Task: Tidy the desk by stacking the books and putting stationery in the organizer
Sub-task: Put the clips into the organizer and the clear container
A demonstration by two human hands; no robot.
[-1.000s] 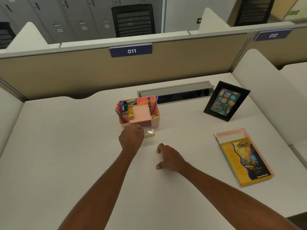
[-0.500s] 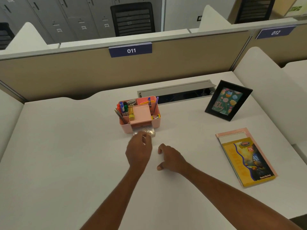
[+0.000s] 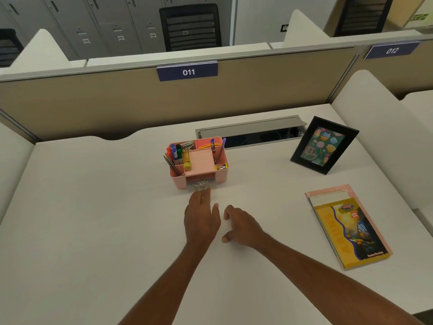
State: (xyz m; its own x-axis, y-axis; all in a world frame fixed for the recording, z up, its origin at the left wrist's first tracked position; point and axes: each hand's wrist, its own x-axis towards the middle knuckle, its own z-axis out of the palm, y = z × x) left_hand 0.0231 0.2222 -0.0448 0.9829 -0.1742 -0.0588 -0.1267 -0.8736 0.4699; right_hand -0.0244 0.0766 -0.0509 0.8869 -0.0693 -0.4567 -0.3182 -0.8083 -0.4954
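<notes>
Nearest me, my right grip (image 3: 242,227) rests on the worktop (image 3: 93,231) with its fingers loosely curled and nothing in them. I judge it is parked there to steady me, since nothing loose lies within its reach. Just beside it, my left grip (image 3: 202,218) is released and flattened, fingers straight and reaching forward, their tips at the front edge of the clear drawer (image 3: 199,185). I hold it flat rather than pinching because, as I read it, the job here is a push to seat the drawer, not a lift. Off to my right, well apart from both, the books (image 3: 349,227) lie flat in one stack, a yellow cover on top of a pink-edged one, squared enough that I count that half of the task as done. The clear drawer sits low in the front of the pink organizer (image 3: 178,180), a little proud of its face, with what may be small clips inside, too faint to be sure. Above it the compartments hold markers and pens standing upright, so the stationery is where it belongs. Farther right a black picture frame (image 3: 324,145) leans back on its stand, and behind the organizer an open cable tray (image 3: 250,129) runs along the worktop beneath the partition (image 3: 117,109) marked 011.
</notes>
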